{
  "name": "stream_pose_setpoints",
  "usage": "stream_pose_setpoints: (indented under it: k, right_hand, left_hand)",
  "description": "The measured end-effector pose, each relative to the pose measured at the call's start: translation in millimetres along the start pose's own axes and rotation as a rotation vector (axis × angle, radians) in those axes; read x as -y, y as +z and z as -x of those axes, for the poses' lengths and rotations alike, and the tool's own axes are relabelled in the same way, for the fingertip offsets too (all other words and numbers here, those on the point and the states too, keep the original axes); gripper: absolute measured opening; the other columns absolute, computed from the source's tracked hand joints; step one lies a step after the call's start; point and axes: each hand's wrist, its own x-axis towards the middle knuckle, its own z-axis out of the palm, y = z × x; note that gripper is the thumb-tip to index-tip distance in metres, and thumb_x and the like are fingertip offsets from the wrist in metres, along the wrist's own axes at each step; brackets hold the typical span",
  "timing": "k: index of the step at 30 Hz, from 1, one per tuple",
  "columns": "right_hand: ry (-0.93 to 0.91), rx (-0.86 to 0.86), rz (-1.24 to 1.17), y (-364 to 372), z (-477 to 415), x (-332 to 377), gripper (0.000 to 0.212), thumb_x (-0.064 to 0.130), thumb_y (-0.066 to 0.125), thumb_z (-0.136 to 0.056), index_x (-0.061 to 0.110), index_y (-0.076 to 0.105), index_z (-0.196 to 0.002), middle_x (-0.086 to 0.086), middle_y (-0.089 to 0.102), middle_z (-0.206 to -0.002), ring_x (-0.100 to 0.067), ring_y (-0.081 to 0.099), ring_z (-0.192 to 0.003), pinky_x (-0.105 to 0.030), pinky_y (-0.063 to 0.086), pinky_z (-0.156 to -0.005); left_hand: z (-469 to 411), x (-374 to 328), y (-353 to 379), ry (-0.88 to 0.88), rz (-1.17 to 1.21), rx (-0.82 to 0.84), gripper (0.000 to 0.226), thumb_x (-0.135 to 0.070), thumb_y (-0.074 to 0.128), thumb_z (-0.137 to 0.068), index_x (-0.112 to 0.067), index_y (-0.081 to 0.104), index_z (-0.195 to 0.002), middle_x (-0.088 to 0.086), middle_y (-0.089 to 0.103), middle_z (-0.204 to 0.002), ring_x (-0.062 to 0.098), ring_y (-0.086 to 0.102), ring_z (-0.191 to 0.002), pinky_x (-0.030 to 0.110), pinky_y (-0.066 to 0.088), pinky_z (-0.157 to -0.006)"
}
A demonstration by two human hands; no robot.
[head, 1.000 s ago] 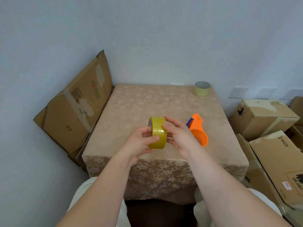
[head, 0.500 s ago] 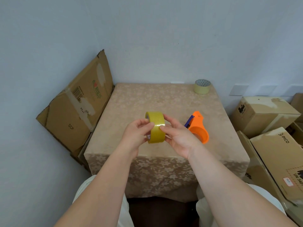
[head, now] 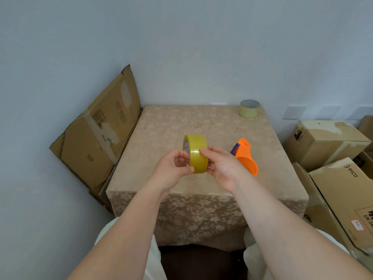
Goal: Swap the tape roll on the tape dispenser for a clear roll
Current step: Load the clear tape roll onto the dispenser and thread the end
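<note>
1. Gripping the yellow tape roll (head: 196, 153) from both sides: left hand (head: 173, 168) curled on its near-left edge, right hand (head: 224, 168) with fingertips (head: 202, 151) on the outer band.
2. Held upright on edge, above the bench (head: 165, 134), clear of the cloth.
3. Lying just right of the right hand: orange tape dispenser (head: 246, 156), resting on the bench.
4. Standing at the far right corner: pale tape roll (head: 249, 108).
5. Leaning left of the bench: flattened cardboard (head: 96, 136); stacked at right: boxes (head: 327, 142).

storage or packing corner: cardboard boxes (head: 325, 142) stacked by wall, flattened carton (head: 101, 130), cloth-covered table (head: 201, 126).
</note>
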Motion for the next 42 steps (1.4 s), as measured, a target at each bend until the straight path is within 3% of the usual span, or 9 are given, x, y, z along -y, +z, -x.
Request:
stream_pose_setpoints:
  k: [6, 17, 23, 26, 30, 34, 36, 38, 42]
  right_hand:
    - [-0.004, 0.015, 0.127, -2.5, 5.1, -1.5, 0.03, 0.013, 0.055, -0.092, 0.006, 0.063, -0.12, -0.015, 0.068, -0.112, -0.027, 0.062, -0.106, -0.039, 0.043, -0.102]
    - [0.043, -0.095, 0.079, -3.5, 5.7, 6.2, 0.017, 0.027, 0.055, -0.093, 0.016, 0.065, -0.101, -0.004, 0.069, -0.091, -0.02, 0.064, -0.086, -0.036, 0.049, -0.089]
    - [0.138, -0.18, -0.146, -5.8, 7.7, 12.3, 0.021, 0.025, 0.049, -0.097, 0.01, 0.063, -0.092, -0.007, 0.068, -0.092, -0.02, 0.065, -0.084, -0.033, 0.053, -0.074]
    - [0.152, -0.19, -0.182, -10.4, 6.9, 13.6, 0.021, 0.025, 0.05, -0.096, 0.008, 0.063, -0.093, -0.008, 0.068, -0.093, -0.021, 0.065, -0.084, -0.032, 0.053, -0.071]
    - [0.092, -0.306, 0.069, -22.2, 0.1, 11.5, 0.019, 0.022, 0.051, -0.094, 0.01, 0.066, -0.094, -0.007, 0.067, -0.087, -0.02, 0.061, -0.075, -0.028, 0.049, -0.066]
    - [0.014, -0.565, 0.765, -49.4, -2.6, 4.1, 0.014, 0.019, 0.056, -0.088, 0.014, 0.067, -0.094, -0.006, 0.061, -0.091, -0.025, 0.054, -0.086, -0.029, 0.04, -0.067]
    - [0.071, -0.55, 1.005, -61.8, -2.3, -2.4, 0.01, 0.018, 0.059, -0.085, 0.014, 0.064, -0.078, -0.008, 0.06, -0.077, -0.03, 0.057, -0.081, -0.032, 0.04, -0.062]
    - [0.094, -0.522, 1.136, -69.5, -8.6, -11.1, 0.033, 0.018, 0.061, -0.082, 0.02, 0.036, -0.061, -0.001, 0.043, -0.056, -0.022, 0.046, -0.056, -0.028, 0.029, -0.047]
    - [0.164, -0.409, 1.223, -76.6, -24.5, -20.3, 0.024, 0.011, 0.061, -0.077, 0.015, 0.037, -0.073, -0.001, 0.041, -0.062, -0.014, 0.04, -0.053, -0.024, 0.027, -0.045]
  left_hand:
    - [-4.1, -7.1, 0.5, -0.095, 0.112, -0.059, 0.014, -0.01, 0.062, -0.085, -0.017, 0.059, -0.097, 0.0, 0.064, -0.088, 0.015, 0.058, -0.09, 0.037, 0.043, -0.09]
    - [0.8, -7.0, 8.4, -0.013, 0.03, 0.033, 0.021, 0.002, 0.06, -0.082, -0.019, 0.057, -0.088, -0.002, 0.059, -0.08, 0.008, 0.053, -0.073, 0.018, 0.043, -0.064]
    - [-2.5, 8.7, 9.4, 0.038, -0.409, 0.128, 0.032, -0.01, 0.076, -0.071, -0.012, 0.067, -0.102, 0.003, 0.068, -0.107, 0.012, 0.054, -0.103, 0.026, 0.038, -0.085]
    - [-1.8, 14.5, 14.1, 0.032, -0.309, 0.187, 0.028, -0.003, 0.073, -0.073, -0.009, 0.066, -0.1, 0.003, 0.068, -0.095, 0.013, 0.06, -0.093, 0.02, 0.045, -0.083]
    - [-8.0, 11.2, 23.9, -0.067, -0.062, 0.174, 0.015, -0.008, 0.062, -0.085, -0.017, 0.063, -0.097, -0.001, 0.066, -0.088, 0.003, 0.062, -0.077, 0.015, 0.047, -0.071]
    - [-15.4, 9.2, 29.5, -0.282, 0.149, 0.077, 0.015, -0.023, 0.05, -0.094, -0.017, 0.059, -0.104, 0.004, 0.063, -0.091, 0.019, 0.059, -0.088, 0.033, 0.046, -0.078]
    - [-17.1, 9.3, 30.1, -0.322, 0.254, 0.092, 0.01, -0.018, 0.052, -0.093, -0.017, 0.057, -0.101, 0.003, 0.063, -0.092, 0.018, 0.06, -0.086, 0.033, 0.047, -0.072]
    - [-18.1, 9.0, 30.2, -0.317, 0.285, 0.109, 0.023, -0.006, 0.056, -0.088, -0.013, 0.056, -0.11, 0.004, 0.064, -0.097, 0.017, 0.061, -0.087, 0.033, 0.047, -0.071]
    - [-23.0, 8.3, 34.5, -0.328, 0.328, 0.078, 0.039, 0.011, 0.054, -0.082, -0.008, 0.053, -0.117, 0.006, 0.064, -0.094, 0.018, 0.061, -0.085, 0.034, 0.049, -0.069]
